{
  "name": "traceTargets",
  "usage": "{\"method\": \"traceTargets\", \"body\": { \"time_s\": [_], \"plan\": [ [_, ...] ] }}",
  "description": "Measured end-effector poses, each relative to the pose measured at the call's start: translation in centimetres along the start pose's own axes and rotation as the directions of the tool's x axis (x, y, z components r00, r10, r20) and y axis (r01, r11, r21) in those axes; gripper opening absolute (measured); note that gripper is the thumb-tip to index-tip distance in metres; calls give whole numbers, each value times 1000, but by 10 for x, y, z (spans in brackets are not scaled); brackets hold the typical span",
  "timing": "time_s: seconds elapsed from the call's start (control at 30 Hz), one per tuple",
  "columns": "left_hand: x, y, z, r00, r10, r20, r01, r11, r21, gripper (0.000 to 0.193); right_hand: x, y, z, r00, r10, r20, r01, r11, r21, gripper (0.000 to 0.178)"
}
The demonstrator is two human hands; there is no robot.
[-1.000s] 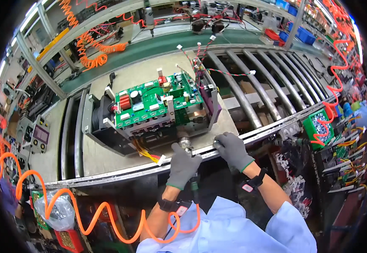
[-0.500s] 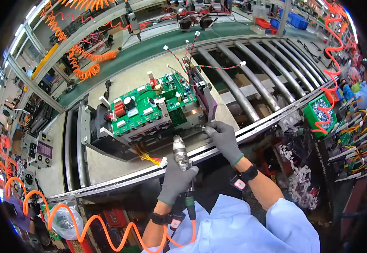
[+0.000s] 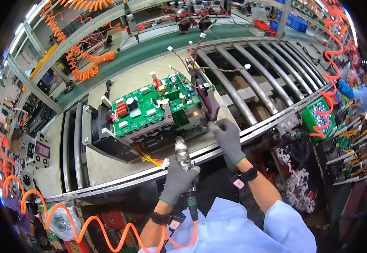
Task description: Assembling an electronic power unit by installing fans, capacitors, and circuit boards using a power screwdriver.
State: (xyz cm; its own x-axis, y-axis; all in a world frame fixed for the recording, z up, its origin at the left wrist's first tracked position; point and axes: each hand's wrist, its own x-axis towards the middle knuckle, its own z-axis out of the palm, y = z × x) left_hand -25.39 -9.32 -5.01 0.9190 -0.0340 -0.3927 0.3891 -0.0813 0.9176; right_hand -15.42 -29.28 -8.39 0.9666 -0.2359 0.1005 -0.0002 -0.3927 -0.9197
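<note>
My left hand (image 3: pixel 178 182), in a grey glove, is closed round an air screwdriver (image 3: pixel 184 155) with a worn silver body. The tool's nose points at the near side of an electronic unit (image 3: pixel 149 134); whether it touches cannot be seen. A green circuit board (image 3: pixel 151 105) with red and black parts tops the unit. My right hand (image 3: pixel 227 137), also gloved, is by the unit's near right corner, just below a purple panel (image 3: pixel 211 106). Its thumb and fingertips are pinched together, and anything between them is too small to name. Yellow and red wires with a white connector (image 3: pixel 165 162) hang near the tool.
The unit stands on a pale board (image 3: pixel 111 170) over a roller conveyor (image 3: pixel 255 90). An orange coiled air hose (image 3: pixel 92 219) runs from the tool leftward. A green bin (image 3: pixel 319 116) of small metal parts is at the right. Twisted red and black wires (image 3: pixel 227 68) stick out behind the unit.
My right hand has drawn slightly away from the metal part at the unit's near right corner. My left hand still holds the air screwdriver in nearly the same spot.
</note>
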Motion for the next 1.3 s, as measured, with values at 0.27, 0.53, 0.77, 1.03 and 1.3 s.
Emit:
{"method": "traceTargets", "body": {
  "time_s": [0.27,0.53,0.77,1.03,1.3],
  "plan": [
    [40,5,37,951,137,-278,-93,982,166,59,13,7,10,954,-286,86,290,956,-40,70],
    [78,21,53,888,158,-433,-16,949,315,64,18,28,11,954,-206,217,205,978,30,57],
    [97,28,50,927,92,-363,17,958,288,45,20,37,12,930,-334,150,321,941,107,51],
    [99,43,48,951,17,-310,95,935,342,46,20,36,7,910,-369,190,360,930,81,56],
    [104,32,53,918,176,-356,28,865,501,43,21,42,5,901,-363,236,366,930,30,51]
  ]
}}
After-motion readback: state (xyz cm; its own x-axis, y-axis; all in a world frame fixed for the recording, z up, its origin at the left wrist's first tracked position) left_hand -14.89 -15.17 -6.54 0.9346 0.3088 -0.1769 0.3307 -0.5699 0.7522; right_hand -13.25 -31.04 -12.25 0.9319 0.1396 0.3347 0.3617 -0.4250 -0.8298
